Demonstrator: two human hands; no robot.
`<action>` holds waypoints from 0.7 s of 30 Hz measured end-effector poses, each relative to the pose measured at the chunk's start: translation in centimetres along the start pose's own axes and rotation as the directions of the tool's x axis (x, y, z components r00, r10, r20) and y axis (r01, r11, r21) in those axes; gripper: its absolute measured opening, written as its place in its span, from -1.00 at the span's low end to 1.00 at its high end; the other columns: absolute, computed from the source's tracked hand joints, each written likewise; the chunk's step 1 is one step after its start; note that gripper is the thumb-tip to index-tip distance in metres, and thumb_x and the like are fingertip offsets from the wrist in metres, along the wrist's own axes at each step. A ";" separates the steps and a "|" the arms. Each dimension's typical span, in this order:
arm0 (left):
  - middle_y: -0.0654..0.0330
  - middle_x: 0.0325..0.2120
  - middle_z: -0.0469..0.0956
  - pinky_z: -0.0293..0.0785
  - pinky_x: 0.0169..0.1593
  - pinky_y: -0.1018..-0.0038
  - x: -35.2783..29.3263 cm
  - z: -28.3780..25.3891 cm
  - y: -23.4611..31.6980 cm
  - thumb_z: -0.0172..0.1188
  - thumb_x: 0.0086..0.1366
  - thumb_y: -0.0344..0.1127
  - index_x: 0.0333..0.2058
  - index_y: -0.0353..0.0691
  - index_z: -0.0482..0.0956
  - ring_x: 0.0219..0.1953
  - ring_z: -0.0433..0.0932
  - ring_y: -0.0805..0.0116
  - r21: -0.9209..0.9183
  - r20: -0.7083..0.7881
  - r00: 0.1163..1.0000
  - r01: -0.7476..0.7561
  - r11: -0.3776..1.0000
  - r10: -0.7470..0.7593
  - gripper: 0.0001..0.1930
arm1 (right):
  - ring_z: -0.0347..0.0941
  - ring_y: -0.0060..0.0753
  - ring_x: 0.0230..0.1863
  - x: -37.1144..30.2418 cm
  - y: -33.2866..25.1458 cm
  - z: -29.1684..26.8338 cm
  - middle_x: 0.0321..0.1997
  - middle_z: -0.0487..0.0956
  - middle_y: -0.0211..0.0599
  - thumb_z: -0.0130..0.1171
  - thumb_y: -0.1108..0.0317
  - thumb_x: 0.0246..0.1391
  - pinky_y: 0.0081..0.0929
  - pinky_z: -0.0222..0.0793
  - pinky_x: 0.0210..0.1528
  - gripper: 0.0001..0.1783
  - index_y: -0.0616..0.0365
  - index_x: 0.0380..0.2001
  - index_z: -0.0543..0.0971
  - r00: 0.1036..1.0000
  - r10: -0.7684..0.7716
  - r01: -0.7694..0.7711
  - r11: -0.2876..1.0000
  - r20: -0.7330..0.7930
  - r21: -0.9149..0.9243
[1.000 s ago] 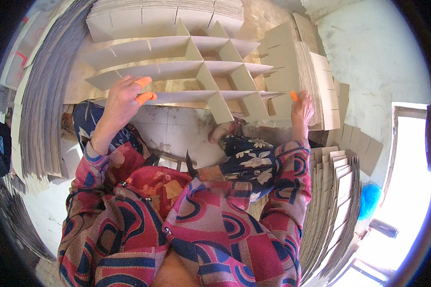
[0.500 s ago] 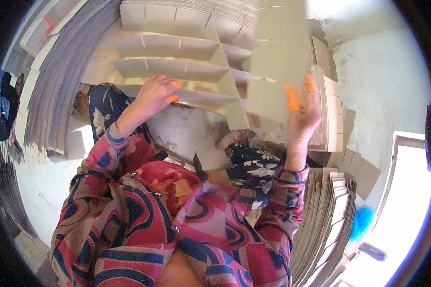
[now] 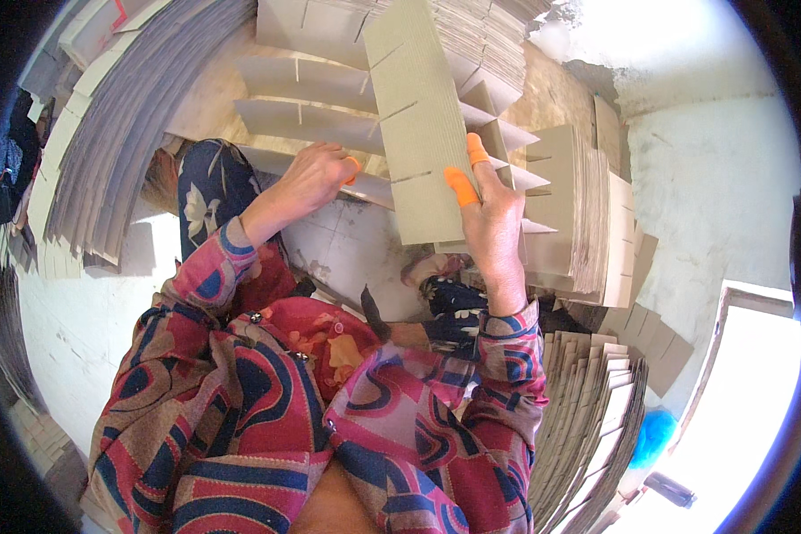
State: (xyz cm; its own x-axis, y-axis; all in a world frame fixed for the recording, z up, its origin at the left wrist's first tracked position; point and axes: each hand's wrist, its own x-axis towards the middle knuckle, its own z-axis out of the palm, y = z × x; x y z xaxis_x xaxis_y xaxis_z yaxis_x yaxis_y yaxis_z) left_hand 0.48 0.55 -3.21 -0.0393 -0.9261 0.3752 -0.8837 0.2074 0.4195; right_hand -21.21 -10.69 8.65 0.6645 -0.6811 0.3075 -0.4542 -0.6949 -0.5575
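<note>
My right hand [image 3: 494,214], with orange covers on its thumb and a finger, grips the near part of a slotted cardboard strip [image 3: 414,116]. This strip is raised at a slant over several long cardboard strips [image 3: 307,122] standing on edge in rows. To its right, another crosswise strip [image 3: 482,100] interlocks with the rows, whose pointed ends stick out past it. Closed fingers of my left hand [image 3: 316,178] hold the nearest long strip [image 3: 376,189] at its upper edge; an orange cover shows on a fingertip. The raised strip hides part of the rows.
Tall stacks of cardboard sheets [image 3: 138,125] stand at the left. More slotted strips [image 3: 481,44] are piled at the back, and others [image 3: 587,214] stand at the right. Another stack [image 3: 587,409] sits beside my right arm. A blue object [image 3: 654,436] lies near the bright doorway.
My right hand has moved left with the slotted strip, bringing it from the right end to over the rows. My left hand stays on the near strip, slightly further right in view.
</note>
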 end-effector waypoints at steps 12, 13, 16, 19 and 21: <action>0.10 -0.60 0.47 0.38 -0.36 0.27 0.4 0.2 0.0 0.10 -0.05 -0.52 -0.49 -0.26 0.45 -0.44 0.47 0.07 -0.068 -0.020 1.000 0.011 0.998 -0.013 -0.91 | 0.39 -0.16 -0.57 1.5 -0.9 0.7 -0.50 0.47 0.15 0.18 0.58 -0.03 -0.45 0.38 -0.41 -0.51 0.26 0.05 0.42 0.989 -0.093 0.093 0.996 0.112 0.013; 0.10 -0.60 0.47 0.38 -0.35 0.26 0.4 0.2 0.0 0.09 -0.06 -0.52 -0.49 -0.26 0.46 -0.44 0.47 0.07 -0.067 -0.015 1.000 0.020 0.998 -0.021 -0.91 | 0.40 -0.10 -0.57 1.7 -0.9 0.9 -0.51 0.47 0.16 0.17 0.57 -0.02 -0.42 0.39 -0.41 -0.52 0.27 0.04 0.43 0.987 -0.100 0.100 0.995 0.126 0.007; 0.09 -0.59 0.47 0.39 -0.35 0.26 0.6 -0.1 0.2 0.10 -0.07 -0.53 -0.49 -0.26 0.46 -0.43 0.47 0.06 -0.060 -0.005 1.000 0.016 0.998 -0.016 -0.90 | 0.47 0.17 -0.42 2.1 0.3 2.1 -0.47 0.47 0.20 0.09 0.51 -0.02 -0.18 0.37 -0.46 -0.50 0.27 0.07 0.37 0.970 -0.174 0.175 0.985 0.170 0.011; 0.09 -0.58 0.48 0.39 -0.35 0.26 0.3 -0.1 -0.1 0.11 -0.08 -0.52 -0.48 -0.25 0.47 -0.42 0.48 0.05 -0.047 -0.006 1.000 0.016 0.999 -0.016 -0.89 | 0.47 0.14 -0.46 2.0 0.0 3.6 -0.52 0.47 0.18 0.07 0.54 -0.05 -0.15 0.36 -0.48 -0.49 0.36 0.05 0.35 0.955 -0.120 0.135 0.990 0.271 -0.037; 0.08 -0.57 0.48 0.40 -0.35 0.26 0.4 -0.2 0.1 0.11 -0.07 -0.51 -0.48 -0.24 0.48 -0.40 0.48 0.05 -0.040 -0.001 0.999 0.040 0.998 -0.040 -0.89 | 0.49 0.11 -0.47 1.5 1.0 5.4 -0.54 0.48 0.15 0.06 0.53 -0.05 -0.14 0.37 -0.49 -0.43 0.40 0.09 0.27 0.934 -0.180 0.192 0.981 0.310 -0.007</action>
State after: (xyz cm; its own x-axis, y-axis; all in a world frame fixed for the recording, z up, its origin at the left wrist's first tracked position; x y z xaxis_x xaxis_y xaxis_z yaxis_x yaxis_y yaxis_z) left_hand 0.50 0.25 -2.84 -0.0038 -0.9334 0.3588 -0.8651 0.1830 0.4670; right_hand -17.44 -11.15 4.39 0.8861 -0.4392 0.1484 -0.3227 -0.8142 -0.4827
